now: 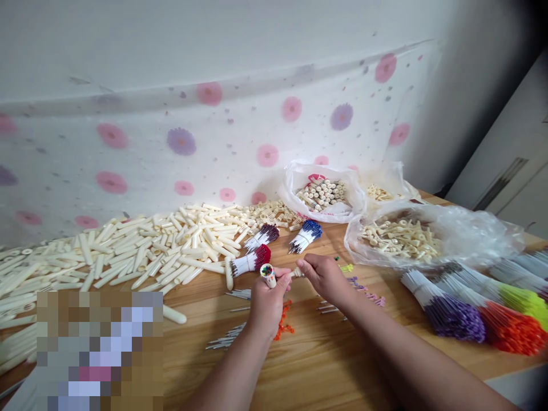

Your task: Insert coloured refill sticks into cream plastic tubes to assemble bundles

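Observation:
My left hand (pixel 266 305) is closed around a cream multicolour pen barrel (pixel 269 276), whose round end faces up and shows several coloured tips inside. Pinched in the fingers of my right hand (pixel 326 278) is a small cream pen part (pixel 295 273), just right of my left fingertips. Whether it touches the barrel I cannot tell. Under and beside my hands lie loose refills with orange ends (pixel 284 323) and others with pink ends (pixel 375 298). Behind them are bundled refills with red ends (pixel 259 258), blue ends (pixel 310 230) and dark purple ends (pixel 268 233).
Cream tubes (pixel 171 245) are heaped across the left and back. Plastic bags of finished-looking pens (pixel 327 193) and cream cone pieces (pixel 402 240) stand at back right. Purple-ended (pixel 460 317) and orange-ended bundles (pixel 516 331) lie right. A pixelated block hides the lower left.

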`<state>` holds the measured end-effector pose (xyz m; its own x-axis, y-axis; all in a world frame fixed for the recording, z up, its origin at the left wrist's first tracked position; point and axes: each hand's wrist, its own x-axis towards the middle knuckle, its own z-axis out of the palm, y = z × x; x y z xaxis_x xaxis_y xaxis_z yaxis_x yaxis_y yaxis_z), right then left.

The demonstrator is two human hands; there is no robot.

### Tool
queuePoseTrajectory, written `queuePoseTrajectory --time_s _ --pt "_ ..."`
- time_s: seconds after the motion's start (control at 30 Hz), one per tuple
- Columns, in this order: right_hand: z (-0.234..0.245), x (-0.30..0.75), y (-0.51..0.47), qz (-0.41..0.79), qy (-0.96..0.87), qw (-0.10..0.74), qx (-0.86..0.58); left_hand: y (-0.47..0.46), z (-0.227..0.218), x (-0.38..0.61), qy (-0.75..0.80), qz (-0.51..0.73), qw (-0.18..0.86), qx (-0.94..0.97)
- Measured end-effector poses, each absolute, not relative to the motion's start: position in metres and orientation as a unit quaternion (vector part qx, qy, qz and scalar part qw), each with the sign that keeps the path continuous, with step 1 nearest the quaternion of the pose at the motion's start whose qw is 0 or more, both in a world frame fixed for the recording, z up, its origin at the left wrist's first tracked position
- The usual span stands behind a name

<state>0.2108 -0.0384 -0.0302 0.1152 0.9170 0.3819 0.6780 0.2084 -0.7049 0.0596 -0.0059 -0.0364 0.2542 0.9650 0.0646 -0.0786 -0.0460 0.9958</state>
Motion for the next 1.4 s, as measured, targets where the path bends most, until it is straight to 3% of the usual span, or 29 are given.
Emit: queuePoseTrajectory --time_s 0.13,1.4 --pt "-0.0299 0.2113 -0.0384 0.160 -0.673 0.445 -0.568 -0.0048 -0.0378 0.0588 0.405 0.470 0.566 0.543" --pt "-0.0316 0.2103 -0.0364 0.171 -0.658 0.410 -0.608 0.0003 -0.0418 0.0599 0.419 0.469 0.584 0.514"
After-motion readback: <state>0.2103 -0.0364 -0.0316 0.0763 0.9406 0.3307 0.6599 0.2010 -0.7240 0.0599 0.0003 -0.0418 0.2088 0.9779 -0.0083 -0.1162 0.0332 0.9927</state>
